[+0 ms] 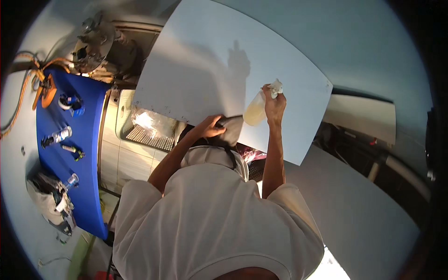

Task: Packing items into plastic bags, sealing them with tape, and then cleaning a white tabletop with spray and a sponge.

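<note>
My right hand [275, 103] is raised over a white tabletop [290, 136], holding a translucent bottle [255, 110] by its upper part. Pale yellow liquid fills much of the bottle, which is tilted. A crumpled-looking white piece [275, 88] shows at the top of that hand; whether it is a cloth or the bottle's spray head is unclear. At the table's near edge, my left hand [209, 127] has its thumb and fingers around a dark, soft-looking item [231, 130], perhaps cloth. My own forearm and body hide part of this edge.
To the left, a blue table [84, 140] carries a spray bottle [59, 135], other small items and a bundle of cloth [52, 199]. A perforated plastic crate [148, 138] with clear plastic film stands on the floor. A grey panel [350, 196] extends at right.
</note>
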Demonstrator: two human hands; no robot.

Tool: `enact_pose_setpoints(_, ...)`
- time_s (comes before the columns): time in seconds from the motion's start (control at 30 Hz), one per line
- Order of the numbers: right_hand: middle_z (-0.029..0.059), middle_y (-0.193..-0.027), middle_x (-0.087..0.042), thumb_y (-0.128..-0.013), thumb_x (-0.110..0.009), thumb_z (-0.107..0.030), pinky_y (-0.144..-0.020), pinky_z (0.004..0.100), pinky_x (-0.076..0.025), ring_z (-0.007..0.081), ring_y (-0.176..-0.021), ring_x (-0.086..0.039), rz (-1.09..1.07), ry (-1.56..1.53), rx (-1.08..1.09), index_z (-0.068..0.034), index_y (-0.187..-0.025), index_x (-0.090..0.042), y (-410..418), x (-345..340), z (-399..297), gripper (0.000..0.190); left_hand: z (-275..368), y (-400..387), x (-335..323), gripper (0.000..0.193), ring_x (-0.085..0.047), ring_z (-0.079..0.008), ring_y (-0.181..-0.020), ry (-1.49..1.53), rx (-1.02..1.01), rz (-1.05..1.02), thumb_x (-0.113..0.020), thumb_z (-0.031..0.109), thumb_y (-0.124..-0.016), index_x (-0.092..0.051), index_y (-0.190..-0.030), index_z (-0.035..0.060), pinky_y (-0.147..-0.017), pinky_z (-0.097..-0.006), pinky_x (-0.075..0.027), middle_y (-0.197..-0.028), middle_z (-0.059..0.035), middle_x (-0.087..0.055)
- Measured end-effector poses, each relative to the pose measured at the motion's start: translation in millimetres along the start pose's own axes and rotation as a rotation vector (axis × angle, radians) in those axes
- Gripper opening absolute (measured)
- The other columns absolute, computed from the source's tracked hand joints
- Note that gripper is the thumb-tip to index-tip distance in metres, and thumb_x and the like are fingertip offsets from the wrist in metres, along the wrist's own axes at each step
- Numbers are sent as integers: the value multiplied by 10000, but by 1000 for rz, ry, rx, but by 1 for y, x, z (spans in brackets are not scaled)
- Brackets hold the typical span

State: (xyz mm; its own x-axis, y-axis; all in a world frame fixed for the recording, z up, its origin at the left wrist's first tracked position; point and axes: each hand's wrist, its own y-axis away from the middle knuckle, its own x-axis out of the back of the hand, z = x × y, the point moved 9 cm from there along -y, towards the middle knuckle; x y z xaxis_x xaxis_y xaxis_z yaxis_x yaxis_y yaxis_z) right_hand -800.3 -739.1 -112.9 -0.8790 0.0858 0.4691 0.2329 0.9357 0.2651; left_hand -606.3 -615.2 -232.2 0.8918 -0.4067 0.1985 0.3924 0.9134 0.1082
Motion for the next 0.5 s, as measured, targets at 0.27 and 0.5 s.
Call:
enact_pose_setpoints(0.27, 83, -1047, -623, -866, -721, -160, -829, 287, -484, 138, -948, -577, -361, -154, 341, -63, -1390, -439, 67, -131, -134, 604, 81, 43, 129, 1127, -242, -414, -1376, -233, -21, 540, -859, 409, -656, -192, -1477, 20, -1103, -523, -269, -1485, -215, -261)
enact_pose_setpoints(0.5, 159, -1210, -542, -741, -813, -189, -975, 414, -435, 333, -1126, -527, -936, 11, 843, -77, -1362, -466, 179, -276, -141, 720, 19, 131, 176, 839, -456, -300, -1281, -427, 130, 850, -875, 263, -606, -489, -1313, 30, -1109, -480, -308, -1343, -148, -504)
